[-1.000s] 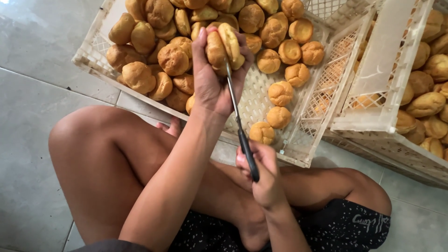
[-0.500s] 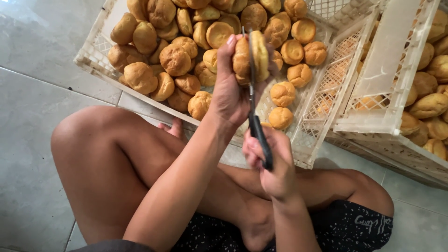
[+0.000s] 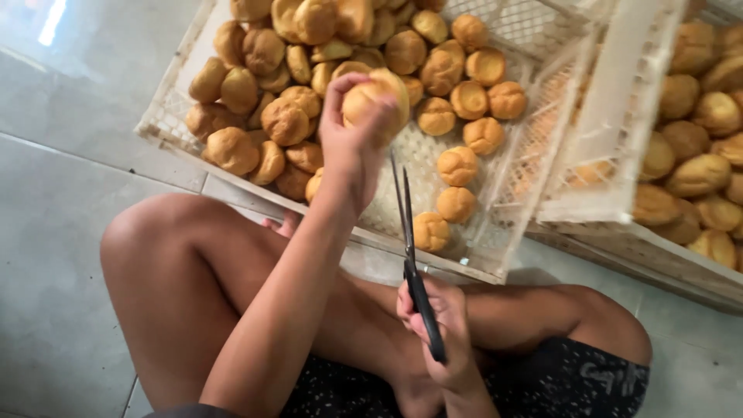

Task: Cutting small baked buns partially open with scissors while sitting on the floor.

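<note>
Golden bun [image 3: 377,97]: gripped in left hand [image 3: 352,135]
Scissors [image 3: 412,259]: clasped by right hand [image 3: 441,329], blades apart from bun
Crate [image 3: 166,124]: buns heaped beyond bare knee [image 3: 135,236]

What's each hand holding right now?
Left hand: closed on a golden pastry puff, raised above the crate.
Right hand: closed on black-handled scissors, blades pointing up, nearly shut.

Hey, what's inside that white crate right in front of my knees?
The white crate holds many golden pastry puffs, piled at its left and scattered singly toward the right. Bare mesh floor shows between them. The left hand and its puff hide what lies beneath.
</note>
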